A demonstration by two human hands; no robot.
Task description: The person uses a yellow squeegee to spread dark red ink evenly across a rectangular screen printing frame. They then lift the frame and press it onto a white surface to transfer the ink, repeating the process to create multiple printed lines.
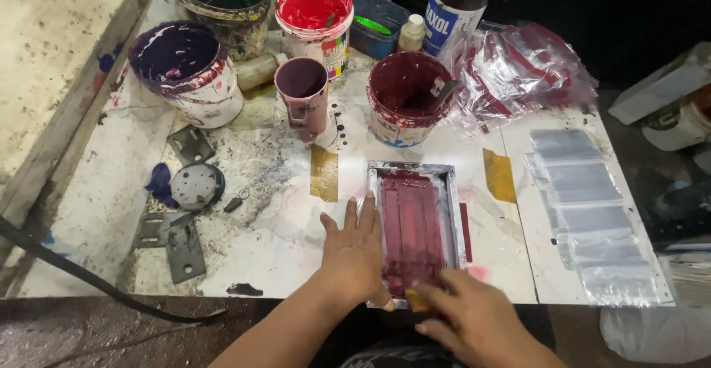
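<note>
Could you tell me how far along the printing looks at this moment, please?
Done, apparently: a heap of red-printed clear bags lies behind. In hand: the left hand steadies the small screen frame, flooded with maroon ink, while the right hand grips a tool at its near edge. Left: a row of unprinted clear bags waits to the right.

Paint buckets (311, 49) crowd the upper frame; bare desk (266, 253) lies open lower left, clear bags (589, 212) block the right.

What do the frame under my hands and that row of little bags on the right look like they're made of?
Frame: likely bare metal such as aluminium; dull silver-grey edges, smeared with maroon ink.
Bags: thin clear plastic film; glossy, see-through, overlapping in a row.
</note>
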